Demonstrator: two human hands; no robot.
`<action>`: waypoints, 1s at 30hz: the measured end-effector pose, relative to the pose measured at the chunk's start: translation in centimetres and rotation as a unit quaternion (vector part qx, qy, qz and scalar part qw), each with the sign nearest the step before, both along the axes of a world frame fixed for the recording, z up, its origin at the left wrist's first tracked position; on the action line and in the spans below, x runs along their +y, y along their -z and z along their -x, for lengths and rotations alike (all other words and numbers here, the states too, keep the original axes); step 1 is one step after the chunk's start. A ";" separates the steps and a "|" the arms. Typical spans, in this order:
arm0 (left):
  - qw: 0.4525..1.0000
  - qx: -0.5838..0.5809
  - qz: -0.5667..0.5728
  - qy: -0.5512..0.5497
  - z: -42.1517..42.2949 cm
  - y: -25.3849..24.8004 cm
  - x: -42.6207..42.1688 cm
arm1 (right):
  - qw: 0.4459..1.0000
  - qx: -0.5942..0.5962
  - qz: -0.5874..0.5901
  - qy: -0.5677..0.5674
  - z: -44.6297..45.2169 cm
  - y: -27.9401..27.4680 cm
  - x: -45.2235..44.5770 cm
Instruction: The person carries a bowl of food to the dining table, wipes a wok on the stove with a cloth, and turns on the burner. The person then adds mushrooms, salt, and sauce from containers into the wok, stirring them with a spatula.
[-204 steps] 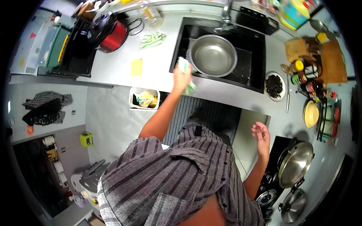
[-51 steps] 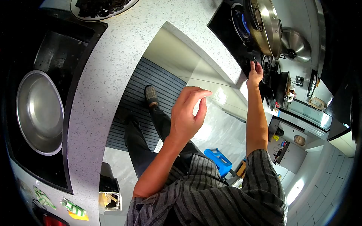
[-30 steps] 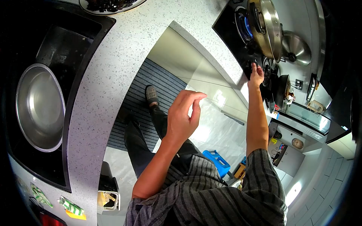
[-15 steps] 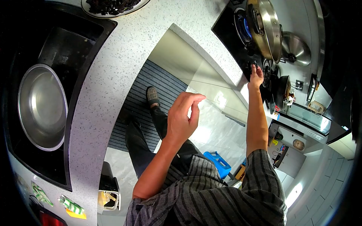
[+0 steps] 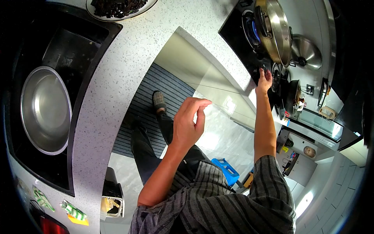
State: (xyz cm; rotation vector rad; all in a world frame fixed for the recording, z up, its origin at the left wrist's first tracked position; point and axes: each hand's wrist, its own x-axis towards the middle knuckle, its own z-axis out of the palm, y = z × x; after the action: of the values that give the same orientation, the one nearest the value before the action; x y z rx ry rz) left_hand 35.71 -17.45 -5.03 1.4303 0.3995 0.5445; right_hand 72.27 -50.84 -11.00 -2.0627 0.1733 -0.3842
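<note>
Filling the left side, one black sink [image 5: 70,48] holds one metal bowl [image 5: 46,111]. Below it lie two green-and-white cloths [image 5: 43,198], one overlapping a single yellow cloth [image 5: 80,221]. One open bin [image 5: 121,202] stands just right of these, on the floor. Farther up, one plate [image 5: 151,7] of dark food rests on the speckled counter [image 5: 117,70]. Mid-frame, the left hand [image 5: 184,125] hangs above the floor, fingers loosely curled, thumb apart from the fingertips, holding nothing. One blue plastic item [image 5: 226,171] is on the floor beyond. At right, the right hand [image 5: 264,81] reaches the near edge of one black stove [image 5: 235,34], fingertips bent at a small dark part; whether they grip it, I cannot tell. On the stove, one two-handled pot [image 5: 279,29] sits over one blue flame [image 5: 255,31], with one lid [image 5: 309,46] beyond.
</note>
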 end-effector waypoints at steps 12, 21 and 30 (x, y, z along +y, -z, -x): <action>1.000 0.005 0.016 0.005 0.0 -0.2 -0.4 | 0.999 -0.001 -0.036 -0.017 0.7 -0.4 1.0; 1.000 0.007 0.019 0.000 0.0 0.2 -0.7 | 0.999 0.011 -0.026 -0.027 0.3 -0.4 0.5; 0.999 0.021 -0.020 -0.018 0.3 -2.4 0.2 | 0.996 0.023 -0.065 -0.052 2.7 -1.4 1.0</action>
State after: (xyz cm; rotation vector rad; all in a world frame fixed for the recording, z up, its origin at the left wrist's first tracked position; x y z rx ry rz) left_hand 35.45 -17.23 -2.68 1.4782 0.4503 0.5547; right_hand 69.54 -49.86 -9.56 -1.9434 0.1153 -0.2546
